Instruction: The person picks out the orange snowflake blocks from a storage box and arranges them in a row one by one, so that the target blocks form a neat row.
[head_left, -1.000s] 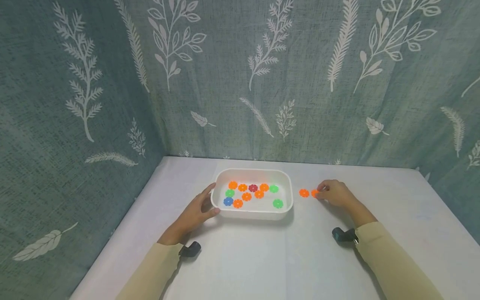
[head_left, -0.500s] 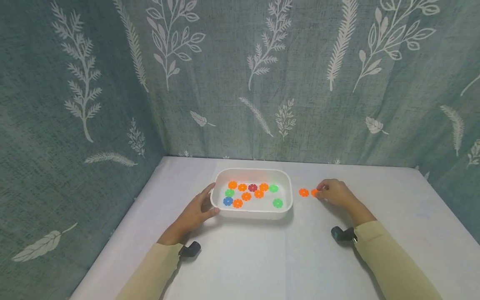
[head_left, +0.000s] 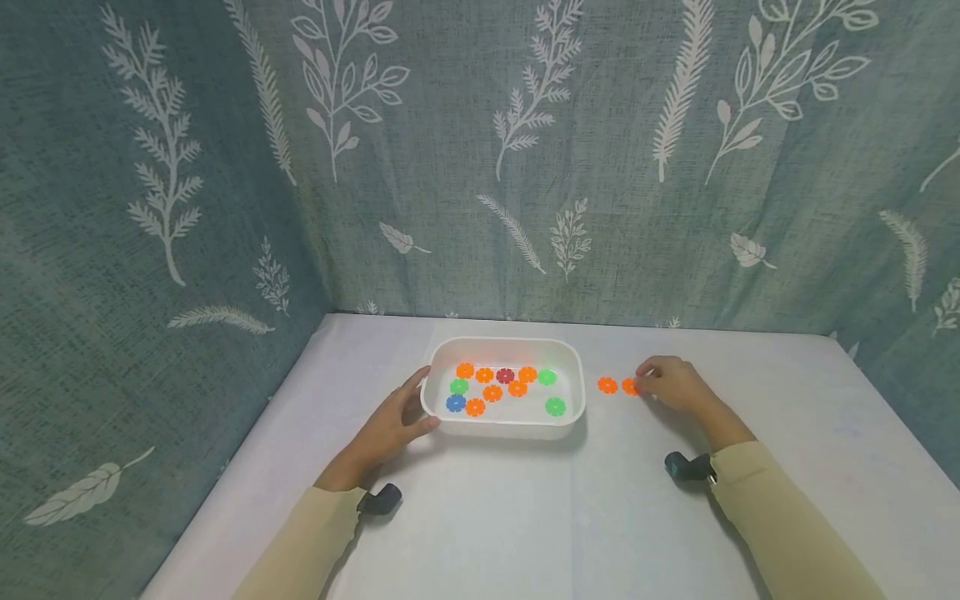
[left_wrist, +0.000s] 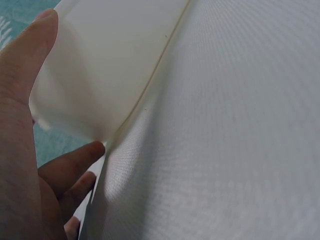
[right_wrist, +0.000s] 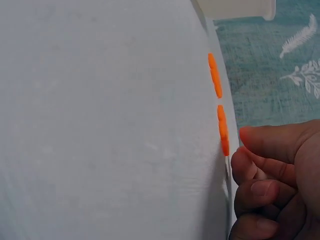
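My left hand point(head_left: 390, 427) holds the left end of a white plastic tray point(head_left: 510, 430), thumb at the front corner and a finger along the far side. In the left wrist view the thumb lies on the tray's rim and other fingertips are near its base. Several notched plastic discs lie flat in the tray, orange, green, one blue point(head_left: 456, 403) and one red point(head_left: 506, 376). Right of the tray, two orange discs lie side by side, one nearer the tray point(head_left: 607, 385). At the farther orange disc point(right_wrist: 223, 130), my right hand point(head_left: 671, 385) has loosely curled fingertips close beside it, gripping nothing visible.
A white cloth-covered table point(head_left: 510, 517) bears everything. Behind it and along the left stands a teal leaf-patterned curtain point(head_left: 450, 208). Dark camera mounts point(head_left: 381, 500) sit at both wrists.
The right hand's fingertips have shifted slightly right, so more of the farther orange disc shows. The left hand, the tray and the discs in it stay as they were.
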